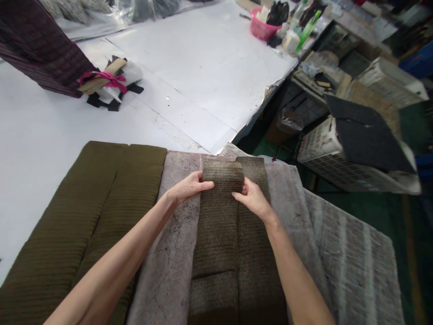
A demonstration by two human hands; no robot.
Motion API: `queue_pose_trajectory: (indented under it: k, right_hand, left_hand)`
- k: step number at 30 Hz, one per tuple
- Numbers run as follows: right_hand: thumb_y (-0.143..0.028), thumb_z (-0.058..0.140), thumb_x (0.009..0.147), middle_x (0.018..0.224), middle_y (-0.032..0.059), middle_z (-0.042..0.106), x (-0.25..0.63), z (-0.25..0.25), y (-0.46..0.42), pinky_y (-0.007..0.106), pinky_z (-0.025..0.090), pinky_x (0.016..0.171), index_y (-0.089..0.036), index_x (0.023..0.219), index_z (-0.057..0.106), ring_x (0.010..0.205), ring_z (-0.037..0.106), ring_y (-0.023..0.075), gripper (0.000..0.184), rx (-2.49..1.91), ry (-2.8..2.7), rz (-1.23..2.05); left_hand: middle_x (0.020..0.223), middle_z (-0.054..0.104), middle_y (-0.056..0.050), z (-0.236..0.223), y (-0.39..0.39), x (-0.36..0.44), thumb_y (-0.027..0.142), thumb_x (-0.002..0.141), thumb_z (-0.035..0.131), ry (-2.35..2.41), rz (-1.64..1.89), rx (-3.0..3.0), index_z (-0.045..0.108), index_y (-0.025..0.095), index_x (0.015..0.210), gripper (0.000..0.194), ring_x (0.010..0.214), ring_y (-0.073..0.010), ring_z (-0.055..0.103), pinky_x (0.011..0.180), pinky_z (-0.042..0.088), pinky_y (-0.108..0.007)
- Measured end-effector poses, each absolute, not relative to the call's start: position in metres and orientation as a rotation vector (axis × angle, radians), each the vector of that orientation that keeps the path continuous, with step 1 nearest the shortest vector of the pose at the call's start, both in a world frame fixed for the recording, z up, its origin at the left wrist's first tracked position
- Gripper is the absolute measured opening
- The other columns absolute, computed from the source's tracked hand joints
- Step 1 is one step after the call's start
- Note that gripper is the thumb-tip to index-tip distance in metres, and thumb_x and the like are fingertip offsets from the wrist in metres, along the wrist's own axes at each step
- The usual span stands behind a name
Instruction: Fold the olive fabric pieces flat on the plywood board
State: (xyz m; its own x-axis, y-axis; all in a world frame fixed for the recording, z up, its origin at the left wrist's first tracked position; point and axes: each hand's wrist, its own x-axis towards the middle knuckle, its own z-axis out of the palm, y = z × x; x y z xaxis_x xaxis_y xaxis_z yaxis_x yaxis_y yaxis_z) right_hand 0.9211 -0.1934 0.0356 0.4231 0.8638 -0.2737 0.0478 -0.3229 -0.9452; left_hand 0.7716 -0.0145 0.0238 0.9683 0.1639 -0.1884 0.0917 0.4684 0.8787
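A ribbed brown-olive fabric strip (218,216) lies lengthwise in front of me, its far end lifted or curled up. My left hand (191,186) pinches the left edge of that end, thumb on top. On the right edge, my right hand (249,194) grips the same strip between thumb and fingers. Alongside it on the right rests a second strip (255,239) of the same ribbed fabric, partly under my right forearm. Both lie on a greyish-mauve cloth (169,253). A separate ribbed piece (216,289) covers the near part of the left strip.
Stacks of olive ribbed fabric (111,194) lie at left. Beyond stretches a white table (189,58) with a dark quilted roll (40,49), a scrap bundle tied in pink (108,81) and a pink basin (262,29). A white crate (321,144) stands right; striped padding (355,248) lies nearer.
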Motion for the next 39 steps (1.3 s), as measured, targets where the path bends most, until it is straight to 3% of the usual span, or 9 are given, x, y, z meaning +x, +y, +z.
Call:
queue_pose_trajectory:
  k: [8,14,20,29,34,39]
  right_hand:
    - [-0.022,0.065,0.073,0.103,0.0028,0.068,0.908,0.046,-0.199,0.032,0.052,0.084,-0.02,0.111,0.054,0.089,0.065,0.0177,0.04,-1.663,-0.761,0.978]
    - [-0.028,0.064,0.077,0.12,0.0042,0.061,0.901,0.048,-0.214,0.035,0.045,0.098,-0.022,0.119,0.051,0.107,0.059,0.0188,0.044,-1.477,-0.732,1.156]
    - [-0.024,0.063,0.074,0.103,0.0039,0.067,0.888,0.039,-0.219,0.035,0.049,0.089,-0.018,0.105,0.058,0.093,0.062,0.0193,0.031,-1.75,-0.795,1.007]
    - [-0.027,0.07,0.07,0.116,0.004,0.063,0.881,0.043,-0.237,0.038,0.044,0.099,-0.021,0.119,0.053,0.107,0.059,0.0207,0.052,-1.541,-0.724,1.228]
    - [-0.026,0.065,0.072,0.094,0.0049,0.068,0.869,0.032,-0.241,0.042,0.047,0.09,-0.017,0.092,0.066,0.093,0.063,0.0248,0.021,-1.921,-0.831,1.005]
    - [-0.027,0.066,0.074,0.103,0.0026,0.068,0.858,0.039,-0.251,0.039,0.047,0.093,-0.019,0.108,0.061,0.1,0.061,0.022,0.035,-1.703,-0.756,1.163]
  left_hand:
    - [0.1,0.071,-0.009,0.031,-0.035,0.764,0.027,0.067,0.076,0.43,0.072,1.14,0.066,0.011,0.1,0.038,0.088,-0.0213,0.066,0.083,0.051,-0.033]
    - [0.098,0.071,-0.009,0.026,-0.042,0.76,0.028,0.065,0.077,0.503,0.1,1.058,0.066,0.011,0.098,0.039,0.084,-0.021,0.066,0.079,0.052,-0.032]
    - [0.094,0.072,-0.008,0.026,-0.047,0.756,0.026,0.065,0.077,0.497,0.116,1.007,0.066,0.012,0.096,0.036,0.08,-0.0197,0.066,0.075,0.053,-0.03]
    - [0.095,0.072,-0.007,0.031,-0.055,0.749,0.024,0.064,0.078,0.488,0.179,0.954,0.066,0.013,0.095,0.035,0.082,-0.0198,0.066,0.078,0.052,-0.032]
    - [0.092,0.072,-0.006,0.031,-0.059,0.744,0.021,0.063,0.078,0.476,0.185,0.943,0.067,0.013,0.094,0.033,0.081,-0.0178,0.066,0.077,0.052,-0.029]
    - [0.094,0.072,-0.006,0.04,-0.064,0.736,0.022,0.064,0.077,0.472,0.22,0.911,0.066,0.014,0.096,0.035,0.081,-0.0183,0.067,0.077,0.052,-0.029]
